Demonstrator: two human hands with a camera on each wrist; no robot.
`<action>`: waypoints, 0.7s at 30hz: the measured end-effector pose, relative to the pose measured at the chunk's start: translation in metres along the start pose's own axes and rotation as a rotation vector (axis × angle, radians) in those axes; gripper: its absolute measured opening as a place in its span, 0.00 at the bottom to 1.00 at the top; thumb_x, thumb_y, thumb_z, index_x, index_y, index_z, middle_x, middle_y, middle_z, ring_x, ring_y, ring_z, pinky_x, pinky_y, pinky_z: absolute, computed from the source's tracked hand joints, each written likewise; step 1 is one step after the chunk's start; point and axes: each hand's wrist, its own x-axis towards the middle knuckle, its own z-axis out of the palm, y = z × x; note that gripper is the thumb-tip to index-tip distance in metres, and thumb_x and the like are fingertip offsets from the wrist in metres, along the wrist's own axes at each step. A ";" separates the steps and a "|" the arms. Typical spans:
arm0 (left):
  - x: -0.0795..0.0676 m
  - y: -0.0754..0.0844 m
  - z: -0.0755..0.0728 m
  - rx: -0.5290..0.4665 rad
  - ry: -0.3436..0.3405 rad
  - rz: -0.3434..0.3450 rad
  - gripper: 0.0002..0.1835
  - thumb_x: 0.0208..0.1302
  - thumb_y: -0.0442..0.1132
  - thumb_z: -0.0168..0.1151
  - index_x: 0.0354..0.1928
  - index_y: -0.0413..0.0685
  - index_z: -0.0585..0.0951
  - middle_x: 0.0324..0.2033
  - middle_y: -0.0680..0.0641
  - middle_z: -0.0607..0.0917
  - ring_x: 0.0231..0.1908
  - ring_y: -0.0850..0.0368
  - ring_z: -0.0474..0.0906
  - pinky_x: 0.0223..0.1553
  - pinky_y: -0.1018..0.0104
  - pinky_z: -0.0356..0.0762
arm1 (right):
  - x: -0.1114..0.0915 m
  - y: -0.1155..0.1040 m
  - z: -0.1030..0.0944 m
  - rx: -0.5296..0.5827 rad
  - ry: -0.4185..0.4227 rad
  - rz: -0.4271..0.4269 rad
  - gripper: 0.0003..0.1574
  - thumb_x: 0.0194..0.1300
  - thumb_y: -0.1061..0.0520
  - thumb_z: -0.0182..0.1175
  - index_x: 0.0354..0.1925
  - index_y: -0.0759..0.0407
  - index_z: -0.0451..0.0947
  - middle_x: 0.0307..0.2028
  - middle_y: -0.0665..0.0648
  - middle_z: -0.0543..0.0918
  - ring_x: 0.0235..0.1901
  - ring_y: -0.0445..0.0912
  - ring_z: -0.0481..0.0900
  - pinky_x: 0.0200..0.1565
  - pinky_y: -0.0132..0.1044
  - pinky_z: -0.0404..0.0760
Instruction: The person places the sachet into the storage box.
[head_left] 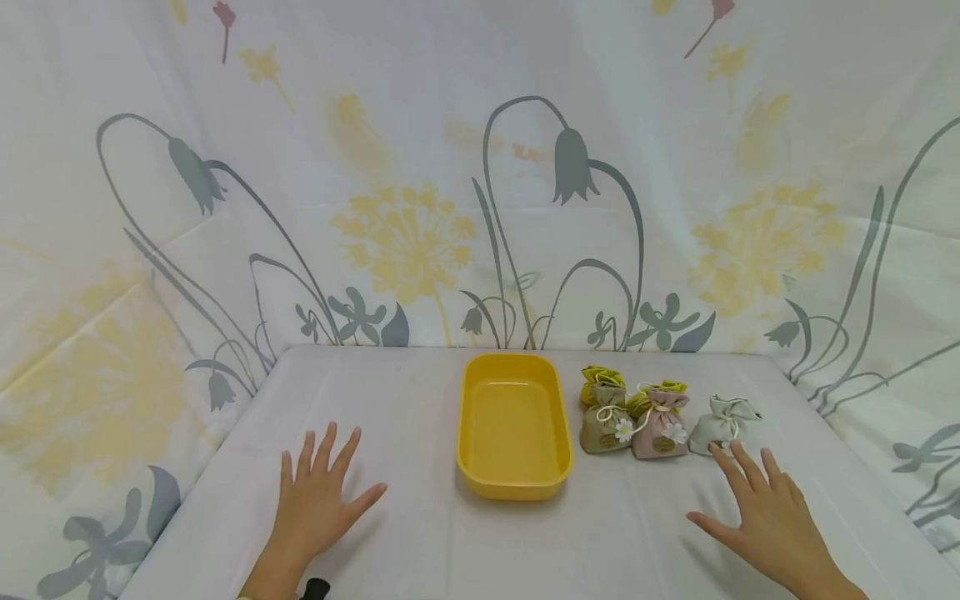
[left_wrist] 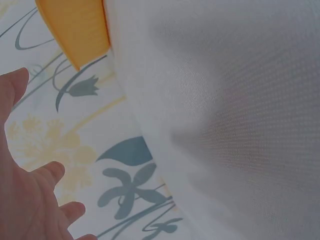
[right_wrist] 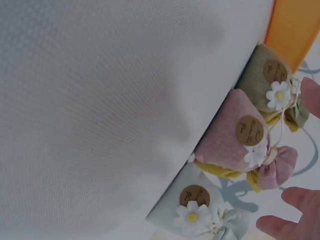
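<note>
My left hand (head_left: 315,500) hovers over the left part of the table, fingers spread, holding nothing. On the right my right hand (head_left: 772,517) is spread the same way, its fingertips nearest a pale green drawstring pouch (head_left: 716,429). Beside that pouch stands a pink pouch (head_left: 660,429) with a white flower and a round brown tag. A brown-green pouch (head_left: 604,425) is left of the pink one. Mustard-yellow pouches (head_left: 600,375) show partly hidden behind these two. Between the hands, farther back, sits a yellow rectangular tray (head_left: 513,487).
A white cloth covers the table (head_left: 405,533). Behind it hangs a flower-printed curtain (head_left: 420,100), which also runs down both sides. A small black object (head_left: 316,589) shows at the bottom edge beside the left wrist.
</note>
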 end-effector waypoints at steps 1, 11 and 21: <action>0.000 0.000 0.000 -0.001 -0.007 -0.003 0.47 0.52 0.73 0.52 0.69 0.52 0.62 0.67 0.35 0.57 0.65 0.31 0.45 0.60 0.31 0.35 | 0.001 0.000 0.000 0.007 0.000 0.001 0.61 0.46 0.31 0.66 0.69 0.58 0.54 0.62 0.72 0.62 0.60 0.75 0.51 0.48 0.71 0.56; 0.008 0.011 -0.002 -0.056 -0.001 -0.019 0.47 0.53 0.71 0.54 0.69 0.49 0.62 0.64 0.35 0.64 0.65 0.32 0.49 0.60 0.32 0.40 | 0.012 -0.003 -0.003 0.093 0.024 0.004 0.57 0.48 0.35 0.67 0.63 0.69 0.61 0.59 0.76 0.63 0.56 0.78 0.55 0.43 0.76 0.59; 0.018 0.021 0.001 -0.199 0.002 -0.049 0.50 0.51 0.68 0.60 0.69 0.44 0.59 0.62 0.34 0.67 0.63 0.32 0.54 0.60 0.34 0.47 | 0.023 -0.006 -0.003 0.217 -0.001 0.080 0.55 0.51 0.39 0.67 0.63 0.73 0.58 0.58 0.78 0.62 0.55 0.76 0.57 0.44 0.74 0.58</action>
